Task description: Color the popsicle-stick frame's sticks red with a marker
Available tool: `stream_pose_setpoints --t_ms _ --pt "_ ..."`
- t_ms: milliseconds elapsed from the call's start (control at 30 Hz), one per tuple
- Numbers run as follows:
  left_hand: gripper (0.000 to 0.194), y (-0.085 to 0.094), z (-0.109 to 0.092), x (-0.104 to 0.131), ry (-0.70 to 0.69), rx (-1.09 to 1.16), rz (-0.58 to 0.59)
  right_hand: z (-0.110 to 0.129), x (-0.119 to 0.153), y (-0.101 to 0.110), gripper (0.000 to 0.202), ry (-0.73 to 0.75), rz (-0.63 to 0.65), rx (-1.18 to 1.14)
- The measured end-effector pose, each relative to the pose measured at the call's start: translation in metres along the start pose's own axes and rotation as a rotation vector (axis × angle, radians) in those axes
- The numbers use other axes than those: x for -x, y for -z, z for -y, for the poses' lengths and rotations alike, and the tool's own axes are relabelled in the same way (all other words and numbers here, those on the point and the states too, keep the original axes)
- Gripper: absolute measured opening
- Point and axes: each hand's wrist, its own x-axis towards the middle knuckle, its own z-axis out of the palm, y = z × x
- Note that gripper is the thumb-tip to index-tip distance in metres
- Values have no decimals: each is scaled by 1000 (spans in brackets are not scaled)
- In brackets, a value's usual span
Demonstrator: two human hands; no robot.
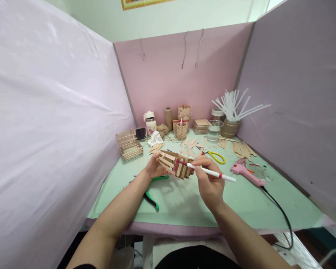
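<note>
My left hand (156, 166) grips the left end of a small craft piece (182, 170) made of wooden sticks on a brown backing, held up above the table. One of its sticks is coloured dark pink. Between the fingers of my right hand (210, 183) is a white paintbrush or marker (212, 172) with a red band. Its reddish tip touches the craft piece at or beside the pink stick. Pliers with green and black handles (151, 201) lie beneath my left forearm, partly hidden.
A pink glue gun (248, 173) with a black cord lies at the right. Yellow-handled pliers (217, 157) rest behind my right hand. Farther back stand a clear cup of water (214, 130), a pot of white glue sticks (230, 127), a twine spool (168, 118) and a stick basket (130, 145).
</note>
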Motion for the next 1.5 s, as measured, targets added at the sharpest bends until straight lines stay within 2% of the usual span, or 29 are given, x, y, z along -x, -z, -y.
stream_pose_setpoints --t_ms 1500 --pt "69 3 0 0 5 -9 13 -3 3 0 10 23 -5 -28"
